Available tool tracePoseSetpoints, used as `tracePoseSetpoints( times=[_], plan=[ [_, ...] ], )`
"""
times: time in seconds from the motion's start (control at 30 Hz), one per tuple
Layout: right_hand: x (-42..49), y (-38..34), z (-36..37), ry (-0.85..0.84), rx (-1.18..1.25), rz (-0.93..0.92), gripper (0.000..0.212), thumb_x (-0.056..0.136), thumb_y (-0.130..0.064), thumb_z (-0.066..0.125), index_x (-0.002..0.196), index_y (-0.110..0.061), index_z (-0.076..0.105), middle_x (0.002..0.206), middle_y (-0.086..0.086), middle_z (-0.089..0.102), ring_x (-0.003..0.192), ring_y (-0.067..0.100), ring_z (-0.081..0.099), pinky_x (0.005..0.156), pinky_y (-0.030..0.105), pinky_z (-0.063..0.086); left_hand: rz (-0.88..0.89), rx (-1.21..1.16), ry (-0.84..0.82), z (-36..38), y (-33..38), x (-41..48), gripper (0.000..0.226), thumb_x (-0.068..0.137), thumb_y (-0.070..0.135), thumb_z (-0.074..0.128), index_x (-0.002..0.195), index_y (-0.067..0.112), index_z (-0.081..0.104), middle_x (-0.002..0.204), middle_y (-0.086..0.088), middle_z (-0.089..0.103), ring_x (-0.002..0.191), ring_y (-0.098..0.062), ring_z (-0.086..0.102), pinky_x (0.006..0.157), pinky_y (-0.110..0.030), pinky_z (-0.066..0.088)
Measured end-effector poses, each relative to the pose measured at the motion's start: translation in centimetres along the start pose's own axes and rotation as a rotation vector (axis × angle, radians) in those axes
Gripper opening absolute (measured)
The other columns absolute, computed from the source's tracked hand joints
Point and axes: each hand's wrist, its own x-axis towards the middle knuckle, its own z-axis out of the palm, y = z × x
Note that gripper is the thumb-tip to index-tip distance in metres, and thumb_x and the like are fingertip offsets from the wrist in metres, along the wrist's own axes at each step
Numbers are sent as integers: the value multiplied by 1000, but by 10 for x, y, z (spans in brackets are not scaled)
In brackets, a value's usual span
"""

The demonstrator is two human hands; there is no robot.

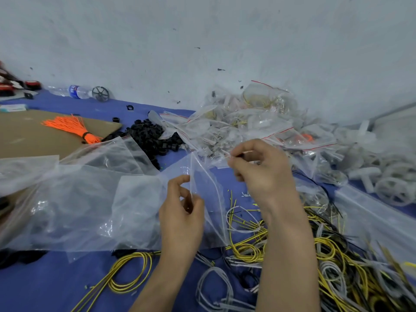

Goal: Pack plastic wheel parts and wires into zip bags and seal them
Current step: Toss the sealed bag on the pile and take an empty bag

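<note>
Left hand [182, 212] pinches clear zip bag [207, 183] edge | right hand [261, 167] pinches its mouth | yellow wires [245, 248] lie beneath

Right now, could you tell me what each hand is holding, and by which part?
Both hold one clear zip bag: the left hand pinches its left edge, and the right hand pinches its upper right corner.

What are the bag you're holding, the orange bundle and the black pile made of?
The bag: thin clear plastic film, glossy; the blue cloth shows through and it creases. The orange bundle: thin strands, probably plastic-coated wire or ties, matte; too small to be sure. The black pile: small rings, likely hard plastic, dull finish.
</note>
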Motion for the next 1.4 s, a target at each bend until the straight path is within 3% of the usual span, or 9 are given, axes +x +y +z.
tracePoseSetpoints(
  times=[0.1,0.3,0.43,0.57,0.67,0.73,0.8,1.07,1.4],
  plan=[
    [-8,-2,19,-349,-71,124,21,78,2,62,86,-17,59,64,-2,63,57,17,60,62,33,54,-11,-29,17,0,2,0,28,85,11,54,105,31,53,74,6,56,58,-22,58,58,-45,52],
    [-4,11,31,-426,-396,195,9,85,-23,64,77,-20,65,94,7,69,85,30,67,82,43,55,-31,-80,84,4,-4,-2,36,86,3,54,95,38,55,71,6,56,52,-20,57,51,-41,49],
    [5,15,12,-147,-149,128,25,87,-21,62,62,-23,62,72,2,67,60,22,69,66,37,54,-55,-82,114,7,-14,-2,40,86,-1,50,94,39,53,69,10,52,45,-13,43,47,-32,40],
    [38,50,24,187,-394,222,18,89,-14,55,74,-17,65,85,12,68,88,32,64,68,30,45,-137,-104,115,11,-25,-3,35,85,1,48,92,34,54,54,9,43,44,-10,35,46,-33,37],
    [77,79,64,-118,-686,170,20,90,-8,48,92,-7,67,107,19,60,105,29,56,73,26,40,-190,-105,123,15,-32,-3,33,85,0,47,90,32,54,44,7,40,39,-6,31,41,-25,30],
    [96,101,81,-427,-924,42,27,93,-10,46,111,-8,66,148,13,34,140,28,24,108,35,30,-227,-142,126,15,-33,-3,33,87,0,47,89,32,55,40,6,38,38,-6,30,39,-23,27],
    [110,119,85,-597,-1057,4,36,96,-11,41,128,-18,57,159,1,8,146,26,-8,117,50,6,-259,-163,137,14,-37,-2,33,88,0,48,89,33,55,40,5,38,38,-6,30,38,-23,26],
    [145,142,88,-641,-1031,-9,46,90,-6,41,124,-33,57,138,4,50,122,28,48,97,36,44,-257,-214,162,19,-38,1,36,89,4,51,89,40,56,42,2,38,38,-8,31,39,-23,27],
    [137,132,71,-569,-809,126,40,85,8,40,115,2,65,126,16,61,118,32,54,102,40,41,-322,-182,164,17,-46,5,38,83,3,53,89,41,58,41,1,44,39,-16,38,48,-32,40]
  ],
)
